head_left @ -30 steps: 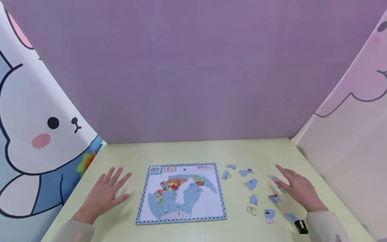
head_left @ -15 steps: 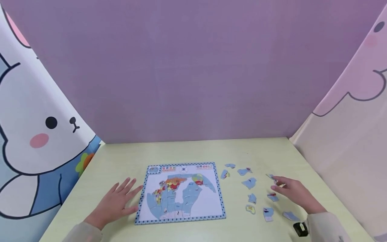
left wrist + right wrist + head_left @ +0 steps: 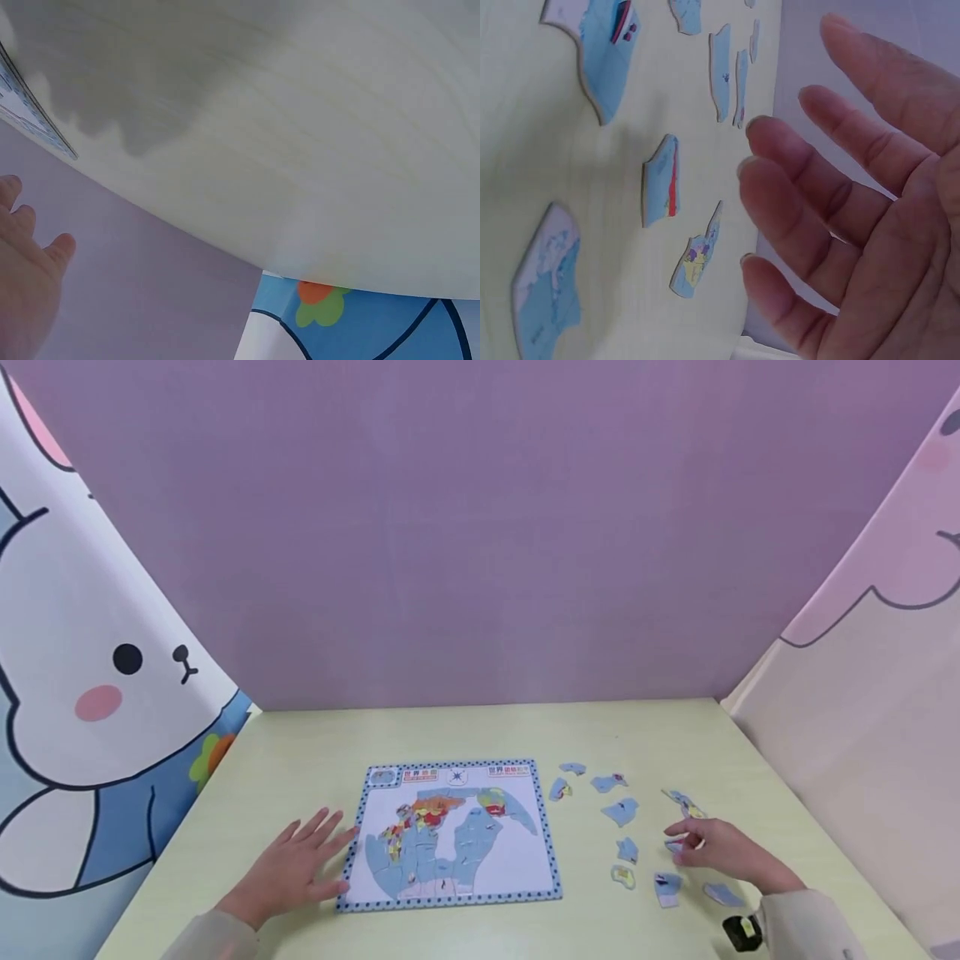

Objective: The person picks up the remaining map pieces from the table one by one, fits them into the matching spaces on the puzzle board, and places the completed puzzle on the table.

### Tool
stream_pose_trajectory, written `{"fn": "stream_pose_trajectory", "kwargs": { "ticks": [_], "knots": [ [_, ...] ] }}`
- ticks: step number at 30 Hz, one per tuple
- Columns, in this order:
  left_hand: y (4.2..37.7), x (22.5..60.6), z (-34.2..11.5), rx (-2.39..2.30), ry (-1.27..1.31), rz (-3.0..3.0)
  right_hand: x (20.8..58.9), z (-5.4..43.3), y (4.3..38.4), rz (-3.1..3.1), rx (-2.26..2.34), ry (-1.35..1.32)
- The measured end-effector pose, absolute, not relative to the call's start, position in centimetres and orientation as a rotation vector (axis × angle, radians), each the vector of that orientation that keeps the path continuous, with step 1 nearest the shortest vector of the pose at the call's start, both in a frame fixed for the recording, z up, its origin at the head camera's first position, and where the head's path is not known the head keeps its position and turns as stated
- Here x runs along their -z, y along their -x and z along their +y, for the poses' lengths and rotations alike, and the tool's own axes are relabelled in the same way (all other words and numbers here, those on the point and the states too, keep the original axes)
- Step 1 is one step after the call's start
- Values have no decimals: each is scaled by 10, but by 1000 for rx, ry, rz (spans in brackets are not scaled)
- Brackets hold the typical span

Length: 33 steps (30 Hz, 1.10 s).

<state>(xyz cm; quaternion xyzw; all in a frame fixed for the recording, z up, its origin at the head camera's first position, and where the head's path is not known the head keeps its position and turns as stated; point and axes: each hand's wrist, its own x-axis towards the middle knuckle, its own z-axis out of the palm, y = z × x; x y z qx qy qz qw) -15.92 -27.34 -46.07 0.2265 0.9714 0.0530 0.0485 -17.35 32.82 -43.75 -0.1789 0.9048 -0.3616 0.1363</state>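
A world map jigsaw puzzle board [image 3: 517,868] with a blue dotted border lies on the table, a blue-and-coloured map partly filled in on its white field. At its left border rests my left hand [image 3: 292,872], fingers spread, fingertips overlapping the edge. My right hand [image 3: 723,852] hovers low among the loose pieces on the right, fingers loosely bent and holding nothing. Below its fingers is a blue puzzle piece with a red band [image 3: 660,184], partly hidden in the head view. Just beyond lies a blue puzzle piece with yellow and purple patches [image 3: 695,259].
Several loose pieces lie between board and right hand, among them a plain blue piece [image 3: 620,812] and a yellow-edged one [image 3: 622,877]. Nearer are a blue-and-lilac piece [image 3: 667,889] and a pale one [image 3: 722,894]. A purple wall [image 3: 480,568] closes off the table's back.
My left hand has come right, up to the board's border. My right hand has drawn nearer from the yellow-and-purple piece to above the red-banded one, its fingers bending.
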Motion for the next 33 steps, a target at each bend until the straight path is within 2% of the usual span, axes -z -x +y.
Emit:
{"fn": "stream_pose_trajectory", "kwargs": {
  "ticks": [13,24,33],
  "knots": [
    [156,478,-278,-133,-738,3075,453,324,169,2711,967,487],
    [159,483,-277,-141,-705,2995,467,312,169,2767,750,243],
    [160,488,-274,-141,-695,2938,475,314,165,2769,723,383]
  ]
}}
